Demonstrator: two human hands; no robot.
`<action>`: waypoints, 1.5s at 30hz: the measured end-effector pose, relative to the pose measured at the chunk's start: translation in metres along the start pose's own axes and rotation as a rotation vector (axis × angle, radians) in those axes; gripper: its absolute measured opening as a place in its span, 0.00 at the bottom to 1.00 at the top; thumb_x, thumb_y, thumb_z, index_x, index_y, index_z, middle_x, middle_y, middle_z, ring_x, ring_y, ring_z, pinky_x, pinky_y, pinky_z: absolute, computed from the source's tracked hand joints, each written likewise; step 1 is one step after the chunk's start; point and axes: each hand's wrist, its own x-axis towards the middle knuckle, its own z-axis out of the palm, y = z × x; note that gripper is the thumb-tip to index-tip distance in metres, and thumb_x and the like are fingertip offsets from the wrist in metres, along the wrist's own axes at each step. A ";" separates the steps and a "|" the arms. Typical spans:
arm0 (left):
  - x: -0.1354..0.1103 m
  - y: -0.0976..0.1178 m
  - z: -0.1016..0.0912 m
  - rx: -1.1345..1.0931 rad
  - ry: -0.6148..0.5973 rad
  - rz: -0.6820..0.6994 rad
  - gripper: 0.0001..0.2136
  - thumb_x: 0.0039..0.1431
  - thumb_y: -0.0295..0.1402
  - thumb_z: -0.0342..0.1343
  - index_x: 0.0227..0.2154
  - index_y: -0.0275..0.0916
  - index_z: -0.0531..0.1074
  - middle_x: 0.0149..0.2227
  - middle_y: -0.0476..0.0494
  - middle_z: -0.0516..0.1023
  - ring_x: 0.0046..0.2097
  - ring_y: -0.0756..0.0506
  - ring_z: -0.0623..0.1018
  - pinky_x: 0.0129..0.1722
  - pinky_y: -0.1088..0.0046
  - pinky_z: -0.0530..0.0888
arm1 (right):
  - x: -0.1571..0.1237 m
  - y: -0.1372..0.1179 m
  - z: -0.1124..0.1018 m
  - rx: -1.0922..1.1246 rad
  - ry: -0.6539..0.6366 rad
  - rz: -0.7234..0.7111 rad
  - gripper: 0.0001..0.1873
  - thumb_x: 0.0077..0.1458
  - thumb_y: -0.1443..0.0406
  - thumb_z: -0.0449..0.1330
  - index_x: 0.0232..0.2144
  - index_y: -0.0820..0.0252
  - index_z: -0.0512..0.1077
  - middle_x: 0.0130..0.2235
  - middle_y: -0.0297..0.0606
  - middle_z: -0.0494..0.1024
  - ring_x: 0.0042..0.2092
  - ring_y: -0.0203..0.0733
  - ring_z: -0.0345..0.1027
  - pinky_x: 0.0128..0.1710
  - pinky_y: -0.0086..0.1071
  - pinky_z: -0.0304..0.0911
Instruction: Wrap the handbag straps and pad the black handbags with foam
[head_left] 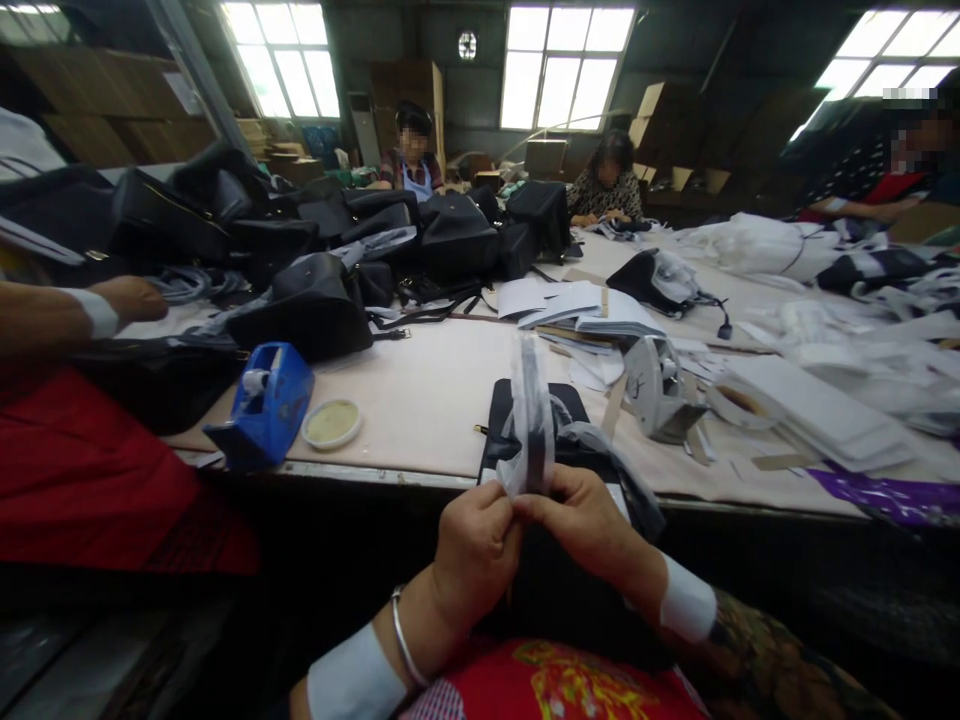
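Both hands meet at the table's front edge, over a black bag that lies partly on the table and partly toward my lap. My left hand is closed, thumb and fingers pinched on the lower end of a dark strap wrapped in translucent white film. My right hand pinches the same wrapped strap from the other side, its thumb almost touching the left one. The strap stands up in a loop above the hands. More wrapped strap trails to the right across the bag.
A blue tape dispenser and a round dish stand left; a grey tape dispenser stands right, near white sheets. Black bags pile up at left. A co-worker's hand reaches in at left; other people sit opposite.
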 end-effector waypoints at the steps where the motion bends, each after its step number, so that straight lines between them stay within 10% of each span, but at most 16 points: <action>1: 0.003 0.000 -0.004 -0.066 -0.053 -0.016 0.11 0.61 0.32 0.55 0.27 0.38 0.81 0.28 0.41 0.74 0.32 0.45 0.72 0.35 0.70 0.67 | -0.002 0.001 -0.001 -0.049 -0.013 -0.061 0.05 0.53 0.65 0.68 0.34 0.59 0.81 0.36 0.37 0.83 0.38 0.45 0.75 0.41 0.35 0.69; 6: 0.018 -0.001 -0.023 -0.679 -0.310 -0.352 0.16 0.55 0.44 0.63 0.38 0.35 0.81 0.27 0.47 0.74 0.29 0.48 0.71 0.33 0.73 0.68 | -0.008 0.009 -0.012 -0.464 -0.114 -0.433 0.07 0.61 0.68 0.59 0.38 0.58 0.78 0.38 0.40 0.81 0.39 0.42 0.75 0.41 0.33 0.68; 13: 0.015 0.008 0.002 -0.663 -0.002 -0.490 0.11 0.52 0.39 0.67 0.29 0.35 0.80 0.28 0.48 0.78 0.33 0.47 0.74 0.37 0.73 0.71 | -0.007 0.020 -0.004 -0.866 0.012 -0.636 0.15 0.65 0.71 0.50 0.38 0.65 0.77 0.34 0.46 0.78 0.34 0.43 0.71 0.33 0.33 0.64; 17: 0.010 0.010 0.004 -0.573 0.069 -0.385 0.08 0.53 0.35 0.66 0.24 0.36 0.78 0.28 0.47 0.78 0.32 0.47 0.75 0.35 0.74 0.72 | -0.005 0.011 -0.014 -0.394 -0.188 -0.384 0.11 0.61 0.63 0.60 0.43 0.62 0.77 0.40 0.45 0.77 0.41 0.44 0.71 0.44 0.36 0.67; 20: 0.006 0.007 0.002 -0.408 0.087 -0.097 0.04 0.57 0.29 0.63 0.27 0.37 0.80 0.30 0.45 0.79 0.33 0.47 0.77 0.35 0.74 0.72 | -0.001 0.007 -0.026 0.152 -0.330 -0.003 0.20 0.55 0.51 0.65 0.38 0.62 0.77 0.29 0.35 0.73 0.28 0.34 0.64 0.32 0.30 0.65; 23: 0.002 0.001 0.002 -0.253 0.002 0.213 0.06 0.60 0.27 0.59 0.35 0.38 0.82 0.33 0.42 0.80 0.35 0.47 0.78 0.36 0.74 0.72 | 0.001 0.007 -0.028 0.505 -0.300 0.304 0.22 0.49 0.50 0.70 0.28 0.64 0.75 0.20 0.27 0.62 0.19 0.26 0.48 0.20 0.23 0.50; 25: 0.002 -0.003 0.001 -0.170 -0.054 0.304 0.07 0.61 0.26 0.57 0.37 0.37 0.81 0.33 0.40 0.80 0.35 0.46 0.78 0.37 0.73 0.72 | 0.001 0.007 -0.024 0.555 -0.250 0.362 0.20 0.47 0.53 0.72 0.28 0.65 0.75 0.21 0.30 0.68 0.21 0.28 0.55 0.23 0.24 0.54; 31: 0.012 -0.010 -0.014 -0.544 -0.251 -0.212 0.13 0.55 0.41 0.65 0.33 0.34 0.80 0.25 0.48 0.72 0.28 0.50 0.70 0.30 0.75 0.67 | -0.003 0.004 -0.013 -0.170 -0.191 -0.174 0.08 0.60 0.62 0.62 0.35 0.61 0.79 0.35 0.40 0.79 0.37 0.42 0.71 0.40 0.34 0.65; 37: 0.017 -0.007 -0.003 -0.954 -0.124 -0.600 0.19 0.46 0.45 0.71 0.30 0.31 0.78 0.20 0.54 0.65 0.22 0.56 0.59 0.24 0.78 0.58 | -0.007 0.017 -0.013 -0.862 -0.058 -0.674 0.15 0.64 0.71 0.50 0.30 0.64 0.76 0.29 0.43 0.73 0.31 0.40 0.65 0.31 0.32 0.59; 41: 0.012 -0.002 -0.002 -0.713 -0.112 -0.398 0.09 0.53 0.36 0.67 0.33 0.35 0.82 0.30 0.44 0.79 0.33 0.47 0.75 0.37 0.72 0.70 | -0.006 0.010 -0.025 -0.416 -0.226 -0.351 0.11 0.62 0.60 0.59 0.37 0.62 0.77 0.33 0.41 0.74 0.33 0.40 0.65 0.36 0.33 0.64; 45: 0.005 -0.005 -0.001 -0.286 -0.083 -0.039 0.07 0.60 0.33 0.60 0.34 0.39 0.83 0.31 0.43 0.79 0.34 0.46 0.76 0.37 0.71 0.70 | -0.002 0.000 -0.028 0.240 -0.271 0.164 0.26 0.53 0.45 0.65 0.36 0.63 0.78 0.23 0.30 0.66 0.21 0.28 0.48 0.22 0.26 0.53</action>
